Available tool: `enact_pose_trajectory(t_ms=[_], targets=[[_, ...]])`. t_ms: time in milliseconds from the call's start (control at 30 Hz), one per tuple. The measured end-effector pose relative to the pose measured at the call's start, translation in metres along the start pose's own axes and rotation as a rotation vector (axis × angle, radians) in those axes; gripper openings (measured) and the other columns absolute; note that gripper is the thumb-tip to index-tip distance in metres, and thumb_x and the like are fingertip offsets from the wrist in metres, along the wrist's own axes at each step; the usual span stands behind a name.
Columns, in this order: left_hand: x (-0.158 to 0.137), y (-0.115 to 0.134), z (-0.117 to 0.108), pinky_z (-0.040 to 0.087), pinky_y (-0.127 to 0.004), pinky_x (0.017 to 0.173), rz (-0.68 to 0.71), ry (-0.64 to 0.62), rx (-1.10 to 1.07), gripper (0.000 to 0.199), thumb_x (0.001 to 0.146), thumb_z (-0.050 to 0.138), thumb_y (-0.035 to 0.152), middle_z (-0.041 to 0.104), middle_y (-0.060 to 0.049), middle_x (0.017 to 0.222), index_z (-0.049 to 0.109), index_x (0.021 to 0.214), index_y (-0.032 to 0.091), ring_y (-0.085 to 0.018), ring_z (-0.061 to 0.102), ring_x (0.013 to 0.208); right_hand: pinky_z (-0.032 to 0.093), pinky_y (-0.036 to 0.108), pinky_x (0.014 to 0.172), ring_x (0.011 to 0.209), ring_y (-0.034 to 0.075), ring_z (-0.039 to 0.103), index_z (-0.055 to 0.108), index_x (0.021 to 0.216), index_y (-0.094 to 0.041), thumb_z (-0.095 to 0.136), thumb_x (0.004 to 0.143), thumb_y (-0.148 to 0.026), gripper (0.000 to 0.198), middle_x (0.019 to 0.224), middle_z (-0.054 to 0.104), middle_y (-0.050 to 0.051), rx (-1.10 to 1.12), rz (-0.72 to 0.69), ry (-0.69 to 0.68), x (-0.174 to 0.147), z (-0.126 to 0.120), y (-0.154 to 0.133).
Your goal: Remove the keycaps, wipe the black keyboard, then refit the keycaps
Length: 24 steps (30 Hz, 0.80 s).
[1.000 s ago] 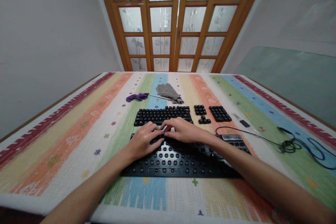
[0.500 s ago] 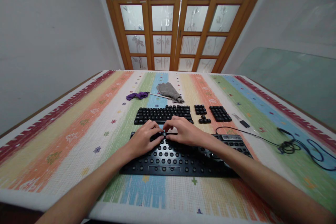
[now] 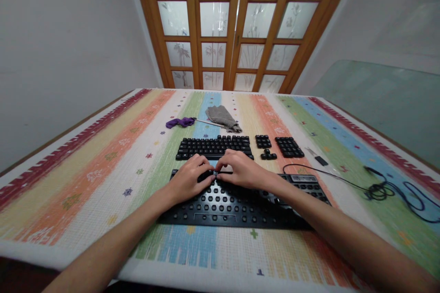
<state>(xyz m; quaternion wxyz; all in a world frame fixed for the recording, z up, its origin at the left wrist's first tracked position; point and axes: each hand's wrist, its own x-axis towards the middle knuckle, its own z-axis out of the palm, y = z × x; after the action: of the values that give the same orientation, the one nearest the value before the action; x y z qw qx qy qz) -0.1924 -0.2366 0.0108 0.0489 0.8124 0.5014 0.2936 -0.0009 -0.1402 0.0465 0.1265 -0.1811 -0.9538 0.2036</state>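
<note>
A black keyboard base (image 3: 220,213) lies in front of me, most of its key posts bare. At its upper row, my left hand (image 3: 192,176) and my right hand (image 3: 240,169) meet almost tip to tip. Thumb and index finger of each hand pinch from either side at a small dark keycap (image 3: 215,173), which the fingertips partly hide. My right hand and forearm cover part of the base's right half. Just beyond the hands, black keycaps (image 3: 213,148) lie in rows, arranged like a keyboard layout.
Smaller groups of keycaps (image 3: 289,147) sit to the right. A key puller-like tool with a dark handle (image 3: 321,160) and a coiled cable (image 3: 380,190) lie farther right. Behind are a grey cloth (image 3: 222,116) and a purple cloth (image 3: 180,122) with a thin stick, on a striped tablecloth (image 3: 113,155).
My hands stay at the same spot on the keyboard's upper row, with only slight finger shifts. The whole view has tilted a little.
</note>
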Motion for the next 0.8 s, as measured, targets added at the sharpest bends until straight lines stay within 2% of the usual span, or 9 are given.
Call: enact_pose_trajectory(t_ms=[300, 433, 533, 667, 800], targets=[[0.0, 0.001, 0.0, 0.047, -0.037, 0.082, -0.01, -0.012, -0.005, 0.015, 0.095, 0.055, 0.025, 0.061, -0.006, 0.096, 0.066, 0.102, 0.018, -0.021, 0.053, 0.091, 0.043, 0.03, 0.075, 0.083, 0.019, 0.059, 0.073, 0.088, -0.015, 0.074, 0.081, -0.016, 0.008, 0.083, 0.066, 0.006, 0.006, -0.01, 0.002, -0.001, 0.004, 0.003], [0.0, 0.0, 0.001, 0.047, -0.038, 0.082, -0.001, 0.005, 0.016, 0.016, 0.095, 0.054, 0.026, 0.061, -0.006, 0.095, 0.067, 0.102, 0.018, -0.021, 0.053, 0.09, 0.043, 0.031, 0.077, 0.085, 0.02, 0.058, 0.073, 0.088, -0.016, 0.073, 0.081, -0.016, 0.007, 0.083, 0.069, 0.006, 0.028, -0.003, 0.016, -0.001, 0.006, 0.005], [0.0, -0.001, 0.002, 0.048, -0.037, 0.082, 0.009, 0.034, 0.012, 0.017, 0.096, 0.054, 0.026, 0.061, -0.006, 0.095, 0.067, 0.103, 0.019, -0.021, 0.053, 0.09, 0.044, 0.034, 0.081, 0.084, 0.02, 0.057, 0.072, 0.083, -0.016, 0.071, 0.082, -0.014, 0.002, 0.08, 0.069, 0.005, 0.015, -0.051, 0.013, -0.002, 0.009, 0.005], [0.001, 0.0, 0.002, 0.047, -0.037, 0.083, 0.036, 0.07, 0.007, 0.014, 0.095, 0.055, 0.023, 0.061, -0.005, 0.094, 0.068, 0.096, 0.019, -0.02, 0.053, 0.089, 0.046, 0.035, 0.083, 0.091, 0.021, 0.055, 0.072, 0.082, -0.017, 0.064, 0.086, -0.011, 0.01, 0.093, 0.067, 0.008, -0.042, -0.128, 0.057, -0.006, 0.011, 0.001], [0.001, 0.002, 0.001, 0.046, -0.036, 0.081, 0.06, 0.059, 0.043, 0.015, 0.094, 0.055, 0.022, 0.06, -0.005, 0.091, 0.067, 0.087, 0.019, -0.02, 0.052, 0.086, 0.047, 0.039, 0.085, 0.095, 0.024, 0.053, 0.074, 0.094, -0.016, 0.059, 0.09, -0.018, 0.016, 0.1, 0.064, 0.012, -0.15, -0.158, 0.055, -0.011, 0.011, -0.006]])
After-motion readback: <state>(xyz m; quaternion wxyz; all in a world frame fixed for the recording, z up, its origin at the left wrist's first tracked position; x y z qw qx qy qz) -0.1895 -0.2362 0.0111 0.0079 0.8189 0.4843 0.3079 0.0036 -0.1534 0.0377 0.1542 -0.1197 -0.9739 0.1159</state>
